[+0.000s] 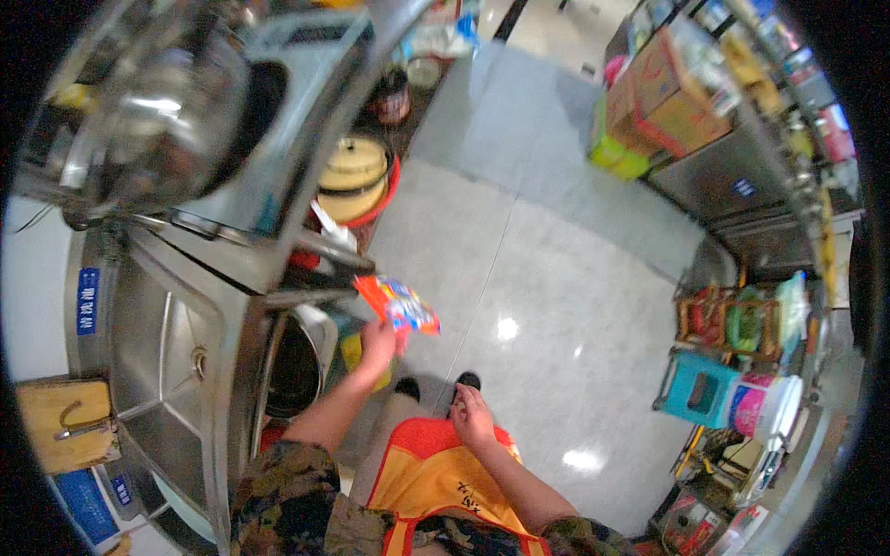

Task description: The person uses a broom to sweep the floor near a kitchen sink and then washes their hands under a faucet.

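Note:
My left hand [381,345] is closed on a red and blue plastic packet [403,304], holding it by its lower edge beside the front corner of the stainless steel sink unit. The packet bears writing, blurred. In front of the yellow and red apron [424,479], my right hand [473,415] hangs over my lap and shoes with its fingers loosely bent; nothing shows in it. Just beyond the packet, under the steel counter, are a cream lidded pot [353,174] in a red basin and a white item.
A steel sink [184,361] and a wooden board [66,424] are at the left. A large steel pan stands upper left. Along the right are a cardboard box [660,90], a turquoise plastic stool [699,389], a white bucket [768,406] and loaded shelves. Grey floor [528,278] lies between.

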Motion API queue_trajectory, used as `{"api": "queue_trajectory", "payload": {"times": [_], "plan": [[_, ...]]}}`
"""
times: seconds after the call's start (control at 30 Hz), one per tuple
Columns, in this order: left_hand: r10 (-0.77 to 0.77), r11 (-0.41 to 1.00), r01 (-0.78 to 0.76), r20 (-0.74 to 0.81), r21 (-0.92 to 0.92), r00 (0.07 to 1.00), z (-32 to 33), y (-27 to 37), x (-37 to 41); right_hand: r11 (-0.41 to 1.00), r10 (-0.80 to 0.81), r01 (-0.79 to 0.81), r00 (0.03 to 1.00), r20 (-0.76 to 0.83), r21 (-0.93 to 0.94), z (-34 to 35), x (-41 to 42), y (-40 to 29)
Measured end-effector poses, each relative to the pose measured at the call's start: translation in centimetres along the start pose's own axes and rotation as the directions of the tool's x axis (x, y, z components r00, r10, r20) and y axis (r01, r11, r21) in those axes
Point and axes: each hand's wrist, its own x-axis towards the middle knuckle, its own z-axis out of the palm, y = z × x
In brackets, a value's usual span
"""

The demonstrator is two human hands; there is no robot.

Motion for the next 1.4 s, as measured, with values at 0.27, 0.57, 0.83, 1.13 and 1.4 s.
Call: {"api": "queue_trajectory", "payload": {"times": [0.27, 0.57, 0.83, 1.13, 1.4], "plan": [[0.192, 0.98, -0.17, 0.282, -0.101, 0.94, 1.3, 16.6, -27.7, 0.803, -0.524, 0.491, 0.851, -0.009, -0.339, -13.5, -4.0, -20.8], [0.522, 0.837, -0.539, -0.436, 0.096, 0.733, -3.4, 17.2, -46.7, 0.924, -0.379, 0.284, 0.761, 0.527, 0.254, -17.5, -10.2, -29.4], [0.444, 0.787, -0.607, -0.582, -0.111, 0.681, -7.3, 8.3, -60.8, 0.853, -0.453, -0.03, 0.452, 0.768, 0.521, -13.2, -16.4, -36.8], [0.064, 0.472, -0.82, -0.916, -0.323, 0.397, -4.3, 2.6, -67.6, 0.894, -0.448, -0.069, -0.146, 0.882, 0.443, -2.9, -23.0, -43.6], [-0.242, 0.352, -0.927, -0.969, -0.128, 0.042, -9.6, -7.5, -76.6, 0.785, -0.245, 0.323, -0.623, 0.743, 0.529, 12.1, -31.1, -45.7]]}}
